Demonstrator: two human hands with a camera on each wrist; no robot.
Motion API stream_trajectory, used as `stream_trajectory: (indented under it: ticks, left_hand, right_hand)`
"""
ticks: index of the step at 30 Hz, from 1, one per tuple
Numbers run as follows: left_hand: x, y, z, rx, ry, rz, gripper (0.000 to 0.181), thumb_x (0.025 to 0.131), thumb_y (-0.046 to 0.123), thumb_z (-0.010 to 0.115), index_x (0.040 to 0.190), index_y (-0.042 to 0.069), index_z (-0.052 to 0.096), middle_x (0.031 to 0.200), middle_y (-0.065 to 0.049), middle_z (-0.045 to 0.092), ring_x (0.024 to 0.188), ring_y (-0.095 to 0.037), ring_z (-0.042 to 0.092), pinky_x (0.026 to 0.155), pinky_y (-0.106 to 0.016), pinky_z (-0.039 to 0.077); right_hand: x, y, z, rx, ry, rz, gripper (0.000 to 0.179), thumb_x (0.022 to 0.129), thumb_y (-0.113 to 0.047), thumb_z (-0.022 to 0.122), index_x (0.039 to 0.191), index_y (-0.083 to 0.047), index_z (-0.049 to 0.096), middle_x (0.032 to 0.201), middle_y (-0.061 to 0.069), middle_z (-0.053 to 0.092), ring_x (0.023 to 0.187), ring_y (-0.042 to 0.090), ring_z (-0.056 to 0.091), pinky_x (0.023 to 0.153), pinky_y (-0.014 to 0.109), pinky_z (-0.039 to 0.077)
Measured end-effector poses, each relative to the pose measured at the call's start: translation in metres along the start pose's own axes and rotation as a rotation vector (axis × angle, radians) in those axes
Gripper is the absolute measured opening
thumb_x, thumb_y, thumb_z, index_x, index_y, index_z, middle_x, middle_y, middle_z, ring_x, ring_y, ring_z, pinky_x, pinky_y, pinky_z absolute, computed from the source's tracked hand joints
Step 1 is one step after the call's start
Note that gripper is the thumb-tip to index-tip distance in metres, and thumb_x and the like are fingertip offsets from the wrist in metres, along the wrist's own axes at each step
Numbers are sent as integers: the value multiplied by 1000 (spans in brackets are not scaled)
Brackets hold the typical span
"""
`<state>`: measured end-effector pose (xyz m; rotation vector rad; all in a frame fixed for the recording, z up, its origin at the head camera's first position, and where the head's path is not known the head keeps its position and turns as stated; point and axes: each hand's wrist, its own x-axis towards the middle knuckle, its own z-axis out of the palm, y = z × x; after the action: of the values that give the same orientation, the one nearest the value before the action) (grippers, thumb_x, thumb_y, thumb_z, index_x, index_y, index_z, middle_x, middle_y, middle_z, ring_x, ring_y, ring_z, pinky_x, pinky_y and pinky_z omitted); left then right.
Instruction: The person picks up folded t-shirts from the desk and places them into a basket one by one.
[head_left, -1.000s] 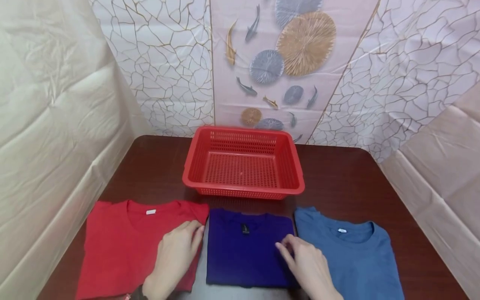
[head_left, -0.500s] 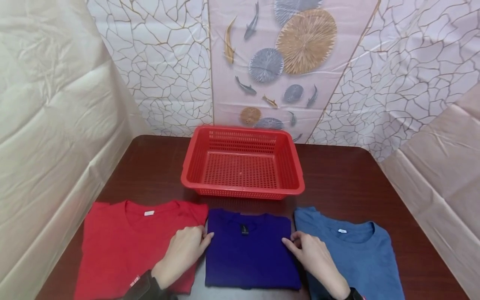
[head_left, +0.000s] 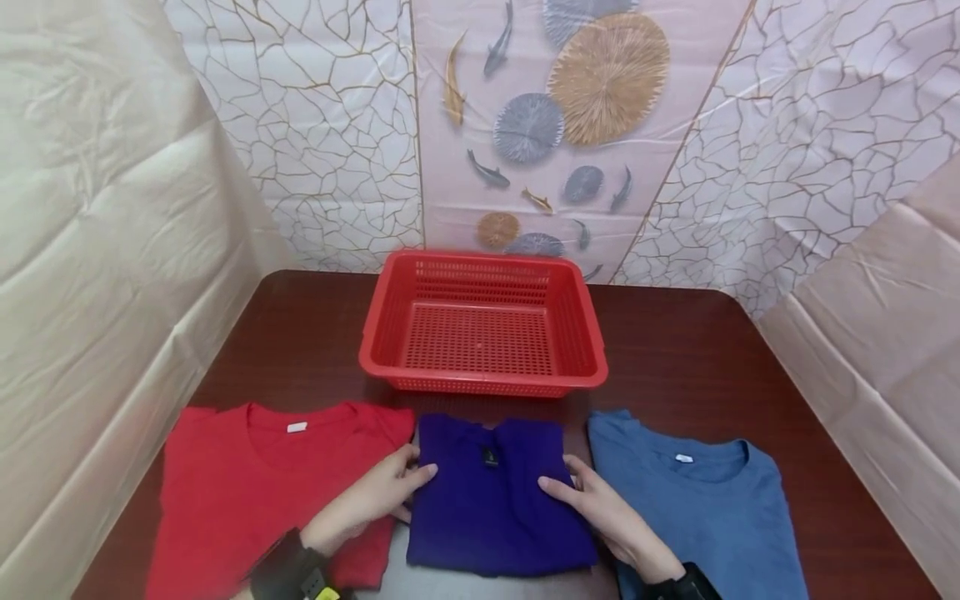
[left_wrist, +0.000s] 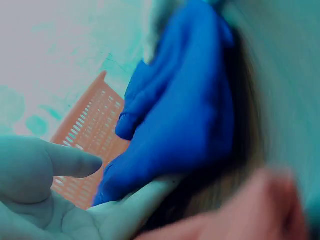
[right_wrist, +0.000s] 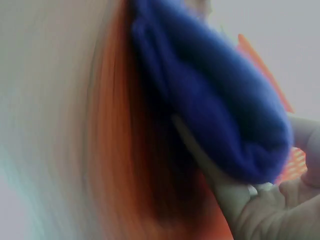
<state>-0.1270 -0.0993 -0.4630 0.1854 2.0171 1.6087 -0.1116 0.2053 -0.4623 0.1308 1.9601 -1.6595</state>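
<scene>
A folded dark purple-blue T-shirt (head_left: 498,517) lies in the middle of the near table area in the head view, its collar creased and its sides drawn inward. My left hand (head_left: 386,487) holds its left edge, thumb over the top and fingers beneath. At the opposite edge, my right hand (head_left: 600,504) grips it the same way. Seen from the left wrist, the cloth (left_wrist: 185,115) rests over my fingers, which it partly hides. The right wrist view shows the thick folded edge (right_wrist: 220,100) lying between thumb and fingers.
Beyond the T-shirt stands a red plastic basket (head_left: 483,382) with nothing in it. A folded red T-shirt (head_left: 262,492) lies at left and a folded blue T-shirt (head_left: 720,517) at right. Fabric walls (head_left: 337,167) enclose the dark brown table (head_left: 675,358).
Both hands have closed in on the purple-blue T-shirt's side edges and taken hold of it. Its upper sides have moved inward and folds have formed at the collar.
</scene>
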Motion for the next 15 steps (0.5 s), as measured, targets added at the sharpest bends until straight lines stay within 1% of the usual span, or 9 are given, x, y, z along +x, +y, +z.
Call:
stream_trajectory:
  ticks: [2, 4, 5, 7, 9, 12, 15]
  left_hand:
    - [2, -4, 1, -172, -79, -34, 60, 95, 29, 48, 136, -7, 24, 107, -22, 63, 88, -28, 64, 70, -43, 57]
    - [5, -7, 3, -294, -125, -57, 66, 95, 27, 49, 143, -2, 14, 120, -26, 57, 100, -31, 60, 80, -47, 54]
    - [7, -8, 5, -340, -136, -65, 70, 95, 24, 50, 146, 1, 8, 127, -28, 52, 104, -31, 58, 84, -50, 52]
    - [7, -9, 7, -395, -139, -68, 77, 94, 20, 51, 148, 5, -2, 139, -28, 39, 113, -31, 52, 90, -53, 48]
    - [4, -11, 8, -424, -129, -68, 79, 93, 18, 52, 149, 10, -4, 143, -28, 33, 116, -30, 50, 92, -53, 47]
    - [-3, -10, 7, -471, -133, -49, 79, 92, 17, 53, 150, 16, -2, 145, -25, 33, 116, -28, 50, 90, -49, 49]
    - [-12, -5, 5, -525, -164, -15, 76, 93, 17, 53, 150, 21, 3, 142, -21, 39, 115, -28, 51, 87, -45, 51]
  right_hand:
    - [0, 3, 1, 106, -71, 14, 77, 89, -39, 57, 145, -5, 17, 136, 20, 47, 108, 25, 56, 87, 40, 51]
    - [0, 5, 0, 194, -118, 25, 78, 90, -36, 56, 147, -6, 11, 141, 20, 41, 113, 27, 52, 90, 42, 49]
    - [0, 5, 0, 220, -126, 26, 77, 91, -35, 55, 147, -7, 11, 141, 20, 41, 113, 27, 52, 90, 42, 50]
    - [0, 6, -2, 260, -117, 25, 75, 91, -32, 55, 147, -6, 12, 138, 17, 45, 113, 27, 52, 90, 41, 50]
    - [-3, 6, -3, 307, -103, 30, 74, 91, -29, 55, 146, -5, 12, 132, 15, 50, 112, 28, 53, 88, 41, 51]
    - [-12, 4, -6, 388, -92, 43, 71, 91, -26, 55, 145, -3, 15, 123, 10, 58, 111, 28, 53, 87, 40, 52]
    - [-24, -1, -6, 458, -105, 49, 65, 92, -23, 54, 142, 0, 19, 119, 8, 62, 113, 30, 53, 88, 41, 51]
